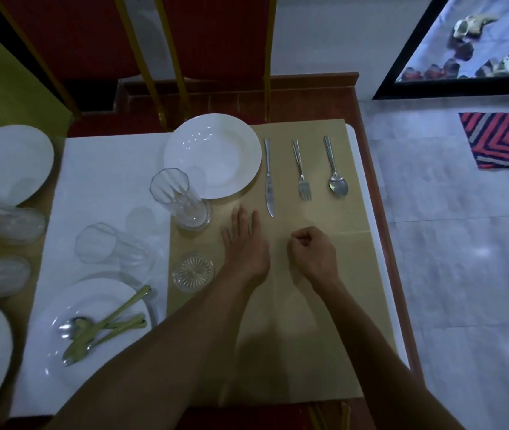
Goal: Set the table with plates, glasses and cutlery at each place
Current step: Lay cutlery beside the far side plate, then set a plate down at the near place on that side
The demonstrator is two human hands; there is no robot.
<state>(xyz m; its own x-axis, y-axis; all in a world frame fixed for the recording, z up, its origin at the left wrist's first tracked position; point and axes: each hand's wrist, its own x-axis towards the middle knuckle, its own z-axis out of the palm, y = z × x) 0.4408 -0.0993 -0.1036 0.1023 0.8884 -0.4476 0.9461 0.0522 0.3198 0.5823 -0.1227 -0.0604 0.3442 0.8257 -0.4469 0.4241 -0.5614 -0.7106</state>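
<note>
This looks like a home dining area: a wooden bench (309,100) carries white plates (216,153), glasses (178,200) and cutlery (301,169), with red, gold-framed chairs (216,41) standing at its far end. Beside it a grey tiled floor (448,243) runs to a dark-framed glass door (402,51). A striped rug (507,139) lies just inside, and what look like shoes (464,51) sit scattered outside.
</note>
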